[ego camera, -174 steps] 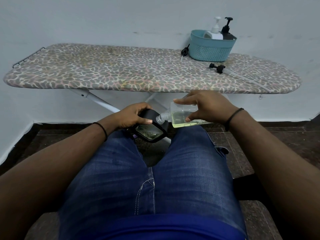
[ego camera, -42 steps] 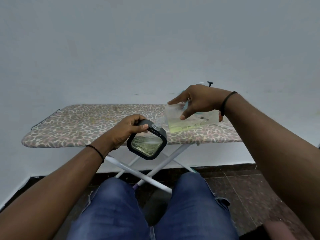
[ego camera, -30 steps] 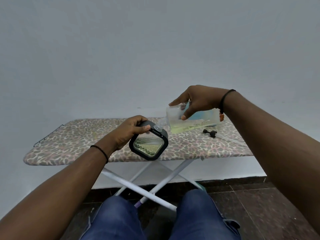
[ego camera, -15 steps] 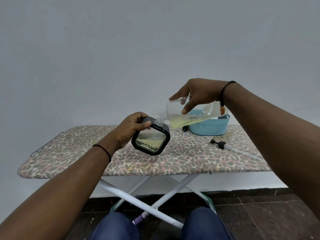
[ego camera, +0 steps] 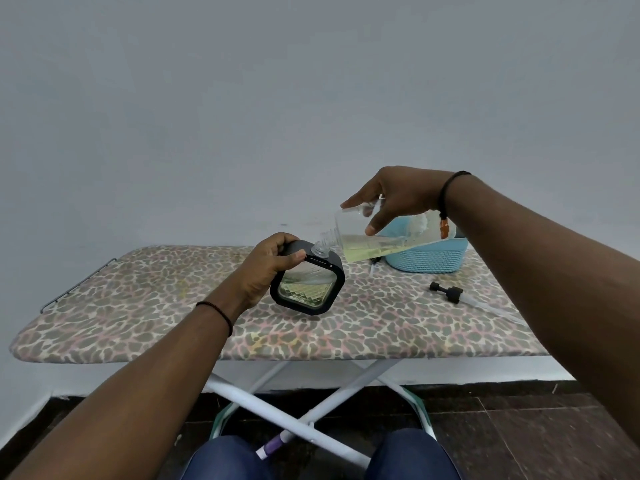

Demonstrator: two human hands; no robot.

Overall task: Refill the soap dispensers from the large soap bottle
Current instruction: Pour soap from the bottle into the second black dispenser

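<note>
Soap, pale yellow-green, lies along the lower side of the clear plastic bottle (ego camera: 377, 237), which the right hand (ego camera: 398, 199) holds tipped nearly flat, its grip closed around the body with the thumb underneath and the forefinger stretched along the top. The bottle's open neck meets the top opening of the square black-framed dispenser with a textured clear face (ego camera: 307, 284), partly filled with the same liquid. The left hand (ego camera: 266, 268) curls its grip around that dispenser's upper left corner, holding it in the air above the leopard-print ironing board (ego camera: 138, 306). Behind the bottle, a light blue woven plastic basket (ego camera: 429, 259) stands on the board. To its right and nearer, a black pump head with a clear tube (ego camera: 448, 292) lies on the cover, well apart from both hands.
</note>
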